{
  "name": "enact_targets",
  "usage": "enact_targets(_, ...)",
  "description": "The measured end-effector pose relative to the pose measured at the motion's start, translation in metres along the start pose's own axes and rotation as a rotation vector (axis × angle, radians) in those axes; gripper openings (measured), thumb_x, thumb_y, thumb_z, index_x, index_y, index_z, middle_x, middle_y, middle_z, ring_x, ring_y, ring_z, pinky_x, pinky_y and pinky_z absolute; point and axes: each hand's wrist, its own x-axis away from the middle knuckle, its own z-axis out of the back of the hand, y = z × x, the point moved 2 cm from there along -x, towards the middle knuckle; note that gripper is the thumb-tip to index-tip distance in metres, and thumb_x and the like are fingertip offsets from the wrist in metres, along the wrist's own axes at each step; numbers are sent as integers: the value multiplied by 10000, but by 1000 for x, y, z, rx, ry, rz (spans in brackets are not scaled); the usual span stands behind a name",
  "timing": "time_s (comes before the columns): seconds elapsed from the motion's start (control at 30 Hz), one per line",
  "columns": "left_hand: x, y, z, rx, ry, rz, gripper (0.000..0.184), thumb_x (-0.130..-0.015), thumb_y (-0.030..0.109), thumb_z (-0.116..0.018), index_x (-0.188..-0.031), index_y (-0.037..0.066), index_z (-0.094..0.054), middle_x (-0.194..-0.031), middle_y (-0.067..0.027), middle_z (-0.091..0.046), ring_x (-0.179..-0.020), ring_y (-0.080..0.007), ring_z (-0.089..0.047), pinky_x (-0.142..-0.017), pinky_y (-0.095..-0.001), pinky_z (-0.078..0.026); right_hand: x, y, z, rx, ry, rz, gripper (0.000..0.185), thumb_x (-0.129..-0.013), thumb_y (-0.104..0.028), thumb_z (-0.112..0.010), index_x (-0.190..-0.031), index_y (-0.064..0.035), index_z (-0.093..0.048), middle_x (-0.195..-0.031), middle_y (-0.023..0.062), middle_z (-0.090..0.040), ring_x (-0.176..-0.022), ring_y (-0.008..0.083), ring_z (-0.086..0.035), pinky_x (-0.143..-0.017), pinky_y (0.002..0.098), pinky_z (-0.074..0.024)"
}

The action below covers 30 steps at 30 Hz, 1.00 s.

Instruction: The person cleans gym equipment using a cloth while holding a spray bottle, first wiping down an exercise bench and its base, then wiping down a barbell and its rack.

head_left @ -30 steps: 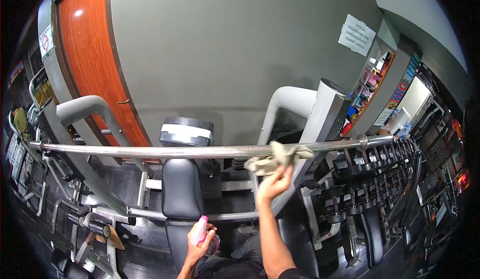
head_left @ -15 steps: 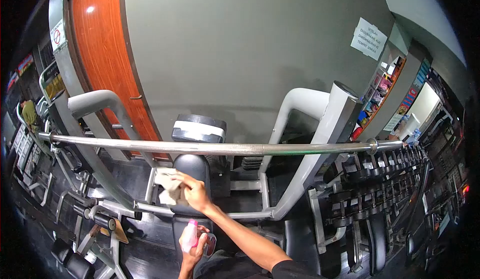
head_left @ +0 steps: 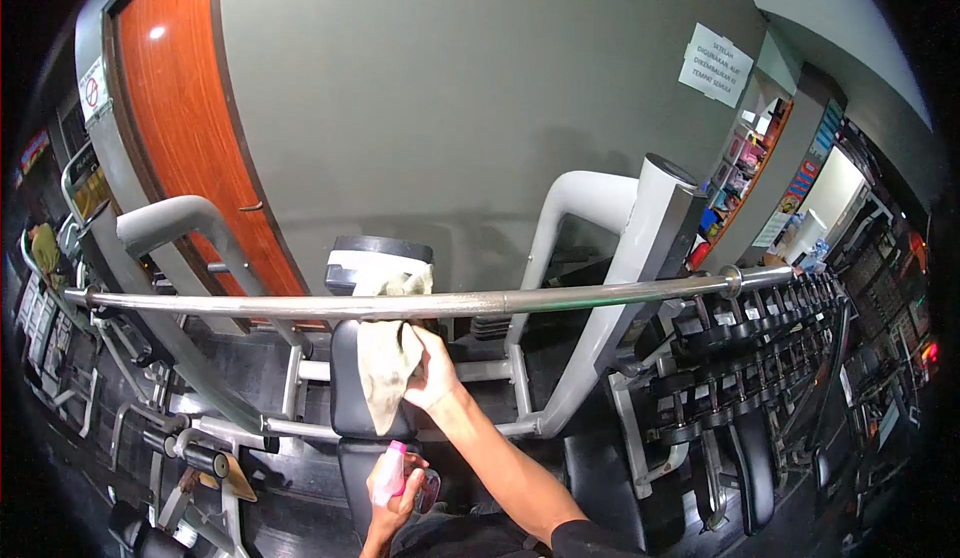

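Note:
My left hand (head_left: pixel 388 493) is wrapped round a spray bottle (head_left: pixel 396 466) with a pink top, low in the head view above the bench. In my right hand (head_left: pixel 434 370) is a pale, stained cloth (head_left: pixel 385 363). The cloth shows both above and below the long steel barbell (head_left: pixel 560 300), and the bar crosses in front of its middle. My right fingers are partly hidden by the cloth, just below the bar. Beneath lies the black padded bench (head_left: pixel 345 378).
Grey rack uprights (head_left: pixel 640 248) stand on both sides of the bench. A dumbbell rack (head_left: pixel 720 408) is at the right, and a leg machine (head_left: pixel 190 448) with rollers at the left. Behind are a grey wall (head_left: pixel 450 88) and a wooden door (head_left: pixel 175 108).
My right hand has moved right and up to the barbell. The cloth, bunched below the bar before, now spreads above and below it. My left hand keeps hold of the spray bottle.

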Motion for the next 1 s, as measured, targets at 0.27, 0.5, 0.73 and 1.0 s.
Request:
enact_targets(0.27,-15,-20,-6,6,-43,-37,183,-809,-2,-625,-965,-41,-537,-841,-122,-650,-665,-147,-630,-632,-261,-487,89,-99,12,224,184,380,373,-889,-307,-455,-1043,1,-598,-967,140,-654,-883,272,-643,-811,444,-529)
enact_targets(0.5,-33,-14,-22,219,-161,124,187,-819,-22,-609,-986,-36,-527,-878,-127,-647,-685,-130,-627,-630,-256,-506,173,-179,13,211,340,834,305,-917,-355,-505,-1047,-102,-614,-948,81,-666,-843,248,-649,-734,412,-542)
enact_targets(0.73,-42,-16,-35,268,-155,76,196,-822,-29,-601,-996,-30,-511,-896,-140,-645,-688,-141,-633,-641,-269,-513,166,-183,-1,154,458,981,363,-899,-378,-539,-1170,-142,-586,-1107,39,-638,-1013,232,-600,-884,402,-477)
enact_targets(1.0,-46,-18,-32,141,-227,12,211,-866,33,-558,-1059,-16,-489,-912,-141,-613,-668,-151,-605,-598,-290,-503,205,-185,-3,429,545,1107,350,-932,-246,-517,-1236,-73,-514,-1167,70,-591,-1042,198,-588,-873,356,-489)
